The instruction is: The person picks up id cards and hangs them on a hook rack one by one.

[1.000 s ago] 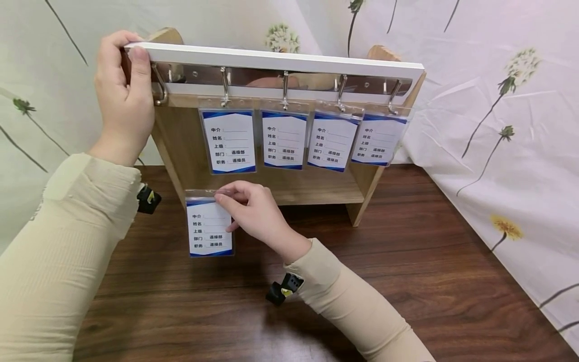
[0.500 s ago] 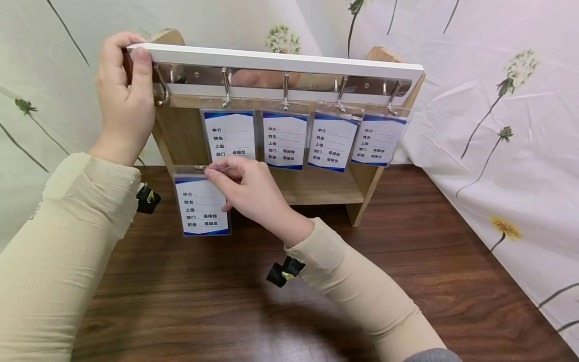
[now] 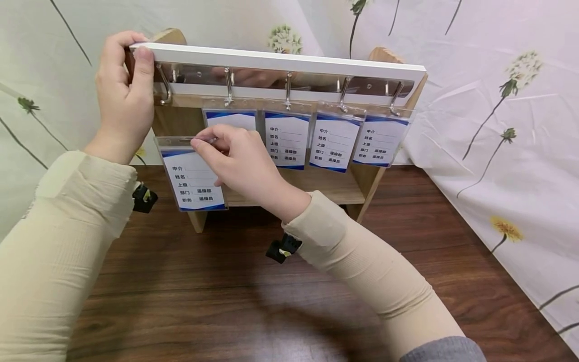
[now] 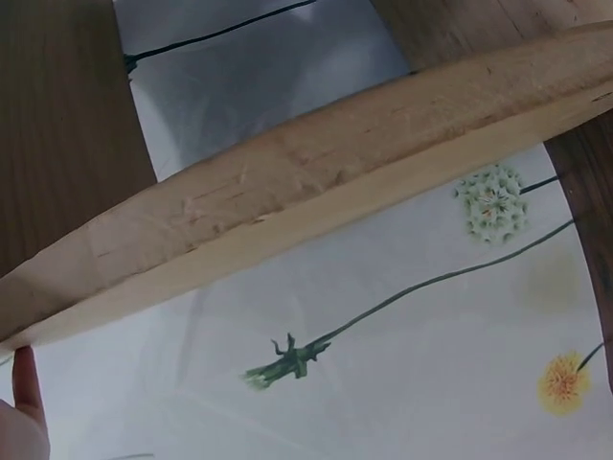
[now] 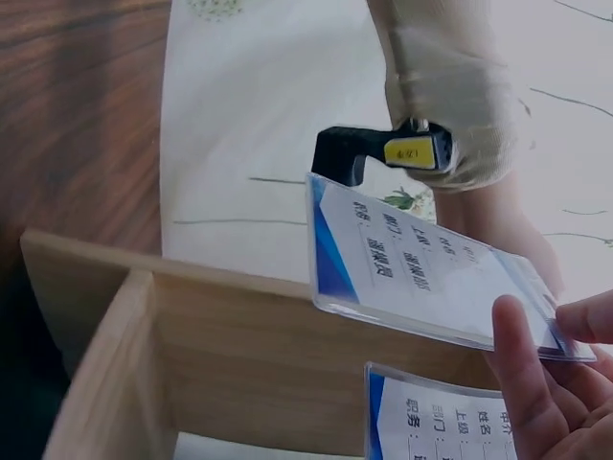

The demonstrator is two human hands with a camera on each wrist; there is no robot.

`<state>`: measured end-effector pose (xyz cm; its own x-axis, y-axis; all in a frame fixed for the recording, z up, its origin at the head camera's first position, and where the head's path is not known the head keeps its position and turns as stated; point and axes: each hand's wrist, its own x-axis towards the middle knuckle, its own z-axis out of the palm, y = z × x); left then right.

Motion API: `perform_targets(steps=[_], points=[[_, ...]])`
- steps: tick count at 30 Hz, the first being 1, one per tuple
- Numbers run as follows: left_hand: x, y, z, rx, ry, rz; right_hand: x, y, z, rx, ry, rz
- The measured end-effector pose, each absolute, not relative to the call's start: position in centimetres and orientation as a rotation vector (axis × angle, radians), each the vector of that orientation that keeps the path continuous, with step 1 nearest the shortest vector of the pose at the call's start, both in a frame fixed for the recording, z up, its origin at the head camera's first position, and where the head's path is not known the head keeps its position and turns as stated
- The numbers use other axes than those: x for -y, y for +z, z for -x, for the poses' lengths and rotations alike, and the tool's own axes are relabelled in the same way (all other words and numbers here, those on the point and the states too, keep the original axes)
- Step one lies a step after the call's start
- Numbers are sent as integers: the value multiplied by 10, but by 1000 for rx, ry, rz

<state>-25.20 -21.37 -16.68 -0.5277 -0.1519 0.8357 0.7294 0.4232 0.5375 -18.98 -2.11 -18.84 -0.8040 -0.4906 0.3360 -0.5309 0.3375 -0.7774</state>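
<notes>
My right hand [image 3: 239,158] pinches the top edge of a clear badge holder [image 3: 194,173] with a white and blue card in it. This holder is held up below the leftmost hook [image 3: 164,85] and partly in front of the rack. My left hand [image 3: 124,93] grips the left end of the white hook board [image 3: 280,58], thumb on its front. Several more badge holders [image 3: 336,141] hang from the other hooks; my right hand covers part of the nearest one. In the right wrist view the held badge holder [image 5: 412,264] shows tilted, thumb and fingers at its top edge.
The hook board tops a wooden rack [image 3: 312,191] with side panels and a shelf, standing on a dark wood table [image 3: 217,311]. Behind hangs a white cloth [image 3: 488,120] printed with flowers. A small black camera [image 3: 282,247] is strapped to my right wrist.
My right hand has lifted the badge holder up and to the left, from below the hanging badges to near the leftmost hook. My left hand keeps its grip on the board.
</notes>
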Motion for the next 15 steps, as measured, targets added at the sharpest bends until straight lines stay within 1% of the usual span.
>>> perform_targets(steps=[4, 15], points=[[215, -165, 249, 1812, -1299, 469, 23, -183, 194, 2527, 1443, -978], [218, -163, 245, 1859, -1264, 439, 30, -167, 206, 2494, 1284, -992]])
